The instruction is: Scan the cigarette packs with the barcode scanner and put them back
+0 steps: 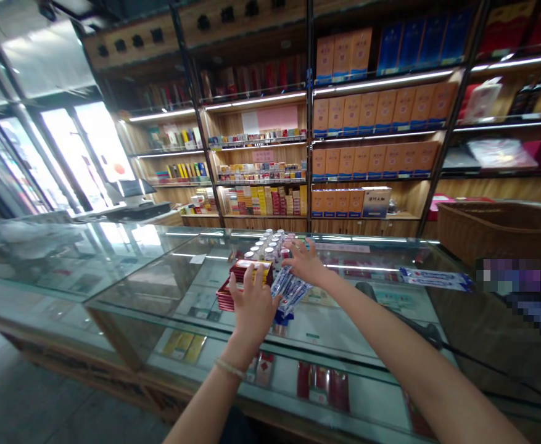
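My left hand point(251, 305) rests with fingers stretched against a stack of red and gold boxes point(240, 280) on the glass counter point(113, 271). My right hand point(305, 262) reaches further out, fingers spread, over a cluster of small white-capped bottles point(270, 243). Between the hands lie several blue and white packets point(289, 290), just under my right wrist. Neither hand is closed round anything.
The glass counter shows red boxes point(321, 382) inside. Blue and white packets point(434, 279) lie at the right. A wicker basket point(496, 231) stands at the far right. Wall shelves hold orange boxes point(372, 111). A register with a screen point(134, 203) sits at the back left.
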Tool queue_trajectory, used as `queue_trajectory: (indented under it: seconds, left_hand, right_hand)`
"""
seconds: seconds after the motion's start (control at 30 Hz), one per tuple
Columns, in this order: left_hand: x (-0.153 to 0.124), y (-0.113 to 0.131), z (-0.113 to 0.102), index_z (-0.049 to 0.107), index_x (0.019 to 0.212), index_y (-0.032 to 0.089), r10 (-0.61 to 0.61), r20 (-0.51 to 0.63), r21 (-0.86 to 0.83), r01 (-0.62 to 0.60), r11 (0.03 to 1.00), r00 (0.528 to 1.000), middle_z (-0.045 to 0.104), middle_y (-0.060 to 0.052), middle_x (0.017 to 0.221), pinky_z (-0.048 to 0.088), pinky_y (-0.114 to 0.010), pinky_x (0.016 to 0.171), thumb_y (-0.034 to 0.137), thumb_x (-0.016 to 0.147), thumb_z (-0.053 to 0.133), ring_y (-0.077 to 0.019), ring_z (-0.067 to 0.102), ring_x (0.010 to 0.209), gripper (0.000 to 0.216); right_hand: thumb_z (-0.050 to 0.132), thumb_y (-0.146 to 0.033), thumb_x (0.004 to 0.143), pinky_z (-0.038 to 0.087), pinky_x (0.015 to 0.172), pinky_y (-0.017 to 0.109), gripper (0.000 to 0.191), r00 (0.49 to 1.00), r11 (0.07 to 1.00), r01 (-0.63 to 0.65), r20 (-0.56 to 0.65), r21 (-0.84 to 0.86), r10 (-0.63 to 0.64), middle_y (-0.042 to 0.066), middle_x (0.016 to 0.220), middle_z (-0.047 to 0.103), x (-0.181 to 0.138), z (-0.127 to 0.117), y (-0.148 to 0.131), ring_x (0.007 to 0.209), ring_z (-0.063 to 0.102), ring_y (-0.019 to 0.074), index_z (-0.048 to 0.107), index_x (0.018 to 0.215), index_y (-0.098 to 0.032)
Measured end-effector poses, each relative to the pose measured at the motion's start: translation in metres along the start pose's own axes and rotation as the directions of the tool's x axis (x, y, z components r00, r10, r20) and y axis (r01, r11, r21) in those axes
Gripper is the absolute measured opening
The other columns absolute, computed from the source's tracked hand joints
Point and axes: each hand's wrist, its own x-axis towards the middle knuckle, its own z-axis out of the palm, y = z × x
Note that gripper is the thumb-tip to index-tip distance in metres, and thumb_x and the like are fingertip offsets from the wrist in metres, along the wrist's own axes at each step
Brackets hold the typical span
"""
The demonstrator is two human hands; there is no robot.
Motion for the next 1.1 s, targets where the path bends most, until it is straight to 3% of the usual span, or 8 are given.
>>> queue_trajectory:
  seconds: [0.37, 0.57, 0.8, 1.0, 1.1]
  left_hand:
    - [-0.002, -0.002, 0.006, 0.08, 0.087, 0.023, 0.009, 0.06, -0.016, -0.008, 1.0, 0.998, 0.053, -0.009, 0.156, 0.014, -0.069, 0.124, 0.035, 0.09, 0.067, -0.0357, 0.038, 0.15, 0.018]
    - [-0.003, -0.002, 0.007, 0.08, 0.088, 0.023, 0.017, 0.047, -0.021, -0.016, 1.0, 0.999, 0.054, -0.009, 0.154, 0.01, -0.07, 0.125, 0.033, 0.091, 0.065, -0.036, 0.039, 0.149, 0.019]
    - [-0.002, -0.003, 0.011, 0.08, 0.091, 0.022, 0.016, 0.033, -0.025, -0.015, 1.0, 0.999, 0.055, -0.009, 0.154, 0.009, -0.07, 0.126, 0.033, 0.09, 0.067, -0.0358, 0.039, 0.149, 0.017]
    - [0.001, -0.003, 0.011, 0.078, 0.104, 0.023, 0.018, 0.037, -0.024, -0.017, 1.0, 0.999, 0.054, -0.011, 0.154, 0.011, -0.07, 0.125, 0.039, 0.091, 0.068, -0.0367, 0.037, 0.15, 0.023]
    - [0.003, -0.004, 0.012, 0.073, 0.123, 0.025, 0.025, 0.044, -0.014, -0.024, 1.0, 0.999, 0.048, -0.012, 0.159, 0.008, -0.071, 0.125, 0.046, 0.093, 0.065, -0.0374, 0.035, 0.152, 0.038]
  right_hand:
    - [0.059, -0.027, 0.097, 0.0, 0.124, 0.065, 0.029, 0.997, 0.998, 0.056, 0.052, -0.042, -0.054, 0.002, 0.161, 0.042, 0.0, 0.007, -0.005, 0.15, 0.03, 0.0315, 0.075, 0.118, -0.04]
    - [0.052, -0.027, 0.101, 0.006, 0.124, 0.064, 0.034, 0.993, 0.996, 0.067, 0.097, -0.05, -0.062, 0.001, 0.164, 0.038, -0.001, 0.012, -0.004, 0.154, 0.025, 0.0311, 0.073, 0.122, -0.042]
    - [0.052, -0.022, 0.098, 0.005, 0.125, 0.063, 0.042, 0.989, 0.994, 0.08, 0.128, -0.071, -0.07, 0.0, 0.168, 0.033, -0.005, 0.009, -0.003, 0.155, 0.024, 0.0313, 0.068, 0.13, -0.044]
    - [0.051, -0.021, 0.098, 0.003, 0.125, 0.066, 0.049, 0.996, 0.994, 0.049, 0.075, -0.095, -0.042, 0.005, 0.167, 0.034, -0.01, 0.004, 0.001, 0.155, 0.026, 0.0326, 0.059, 0.143, -0.039]
    - [0.054, -0.033, 0.1, 0.001, 0.125, 0.067, 0.049, 0.999, 0.995, 0.03, 0.032, -0.095, -0.027, 0.007, 0.168, 0.034, -0.014, 0.002, 0.004, 0.156, 0.023, 0.0344, 0.052, 0.149, -0.037]
